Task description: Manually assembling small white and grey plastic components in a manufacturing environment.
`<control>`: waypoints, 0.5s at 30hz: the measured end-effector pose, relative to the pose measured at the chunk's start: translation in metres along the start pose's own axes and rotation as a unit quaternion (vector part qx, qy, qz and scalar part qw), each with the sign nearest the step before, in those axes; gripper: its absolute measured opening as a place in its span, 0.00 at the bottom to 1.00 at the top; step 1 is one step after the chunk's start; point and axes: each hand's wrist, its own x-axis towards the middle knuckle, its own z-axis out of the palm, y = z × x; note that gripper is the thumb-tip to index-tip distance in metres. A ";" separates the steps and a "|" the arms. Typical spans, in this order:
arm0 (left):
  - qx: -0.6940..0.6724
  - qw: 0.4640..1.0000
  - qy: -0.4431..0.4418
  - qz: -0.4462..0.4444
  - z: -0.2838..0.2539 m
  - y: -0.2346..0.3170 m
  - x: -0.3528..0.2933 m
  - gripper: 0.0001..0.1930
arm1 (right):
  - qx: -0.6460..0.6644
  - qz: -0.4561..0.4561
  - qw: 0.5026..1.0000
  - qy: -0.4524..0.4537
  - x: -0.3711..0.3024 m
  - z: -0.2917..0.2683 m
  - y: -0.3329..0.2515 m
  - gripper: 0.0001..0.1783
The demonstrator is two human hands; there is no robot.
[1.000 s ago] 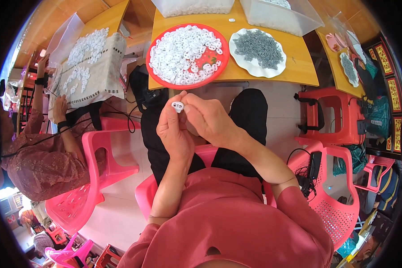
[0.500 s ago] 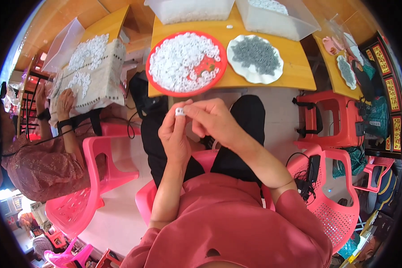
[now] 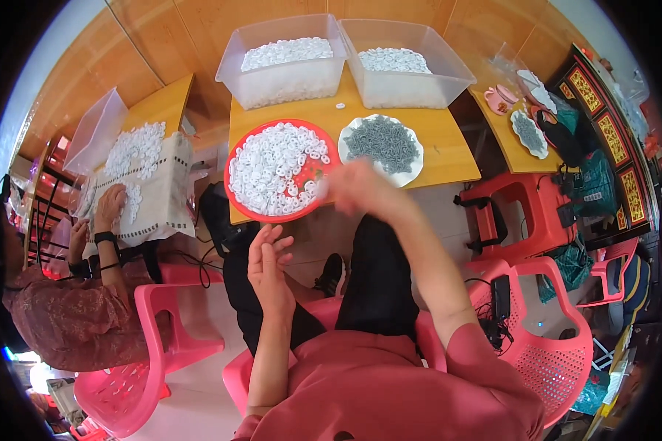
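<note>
My left hand (image 3: 271, 268) is held over my lap, below the red plate. Its fingers are apart and nothing shows in them. My right hand (image 3: 359, 188), smeared by motion, reaches over the table's front edge between the two plates. A whitish blur lies at its fingertips, too smeared to name. The round red plate (image 3: 235, 198) bears a heap of small white plastic pieces (image 3: 272, 165) with holes, and part of its patterned bottom shows at the right. Beside it stands a white wavy-rimmed plate (image 3: 417, 167) heaped with small grey pieces (image 3: 382, 143).
Two clear plastic bins (image 3: 279, 84) of white pieces stand at the back of the wooden table (image 3: 449, 158). At left, a person's hand (image 3: 110, 206) rests by white pieces on a cloth-covered table. Red stools (image 3: 511, 213) and pink chairs (image 3: 548, 353) stand around me.
My hands have parted. The right has moved forward to the plates, while the left has dropped slightly and opened. The white piece pinched between them has left the left hand. The view has tilted up.
</note>
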 end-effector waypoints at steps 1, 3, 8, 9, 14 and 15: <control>0.013 1.000 0.009 -0.011 0.000 -0.001 0.000 0.17 | 0.090 -0.034 0.992 0.081 0.008 -0.021 -0.008 0.14; 0.024 0.999 0.016 -0.026 0.002 -0.005 0.000 0.16 | 0.143 -0.057 0.963 0.221 0.025 -0.051 -0.018 0.15; 0.018 0.998 0.031 -0.054 0.003 -0.008 -0.001 0.13 | -0.102 -0.103 0.955 0.261 0.058 -0.053 0.026 0.16; 0.019 0.998 0.033 -0.055 0.003 -0.007 -0.001 0.13 | -0.206 -0.110 0.943 0.237 0.058 -0.046 0.033 0.14; 0.031 0.997 0.036 -0.062 0.000 -0.007 -0.004 0.12 | -0.408 -0.112 0.880 0.215 0.076 -0.014 0.064 0.09; 0.033 0.997 0.036 -0.064 0.000 -0.007 -0.004 0.12 | -0.437 -0.114 0.868 0.205 0.082 -0.010 0.068 0.08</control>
